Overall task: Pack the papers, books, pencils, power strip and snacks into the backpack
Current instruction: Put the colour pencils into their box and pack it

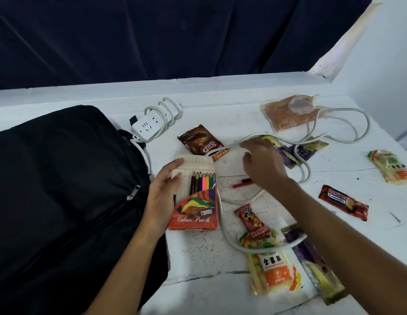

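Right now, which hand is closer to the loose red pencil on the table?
The right hand. It hovers just above the loose red pencil, blurred. The left hand is further off to the left, holding the Colour Pencils box beside the black backpack.

White table (254, 296) bears backpack (61, 189), power strip (146, 126), scattered snack packets (274, 272).

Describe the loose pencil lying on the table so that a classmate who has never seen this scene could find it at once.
Start at the black backpack on the left and move right past the colour pencil box held by the left hand. Just beyond, under the right hand, lies the loose pencil: red-orange, flat on the white table, the only pencil outside the box.
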